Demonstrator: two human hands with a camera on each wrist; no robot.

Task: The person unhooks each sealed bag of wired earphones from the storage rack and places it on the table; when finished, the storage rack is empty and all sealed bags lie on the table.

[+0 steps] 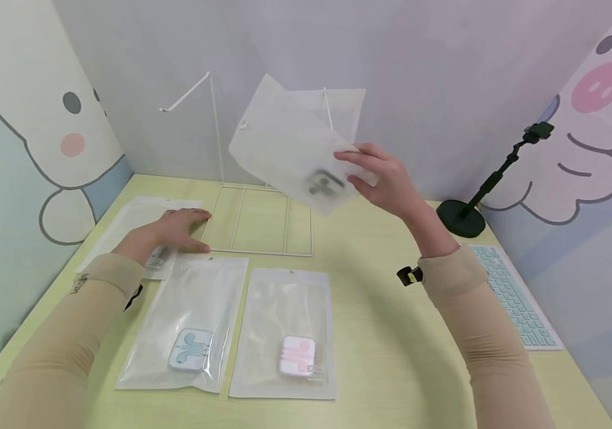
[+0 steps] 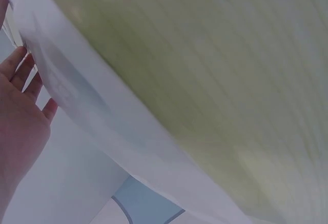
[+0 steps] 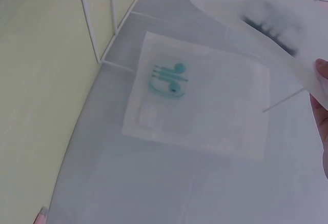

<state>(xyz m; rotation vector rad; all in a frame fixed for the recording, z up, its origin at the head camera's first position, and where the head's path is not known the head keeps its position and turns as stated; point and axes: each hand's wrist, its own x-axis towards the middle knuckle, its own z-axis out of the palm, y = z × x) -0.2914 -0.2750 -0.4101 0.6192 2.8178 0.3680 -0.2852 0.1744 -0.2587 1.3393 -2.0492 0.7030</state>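
Pouch with dark contents: where is it?

– Mid-air, directly left of the right grip, tilted, over the base of the wire rack.

– OK, go left to right.

– Far left: white pouch, flat on the table, partly under the left grip.

– Left grip state?

– Thumb and fingers spread, nothing seen held. Fingertips at the rack's left edge; can't tell if they press on it.

– Next?

– Pouch with blue earphones, below the left grip, flat. Rack base sits just right of that grip. Then pouch with pink earphones, flat, below and left of the right grip.

– Right grip?

– Closed in a pinch, thumb and fingers on the right edge of the dark-contents one. Small mark near that pouch's left edge; can't tell if hole or hook tip.

– Behind it?

– Pouch with teal earphones, farther back than the right grip, a rack arm showing against it.

– Right side?

– Black stand right of the right grip, keyboard below the stand, past the right sleeve.
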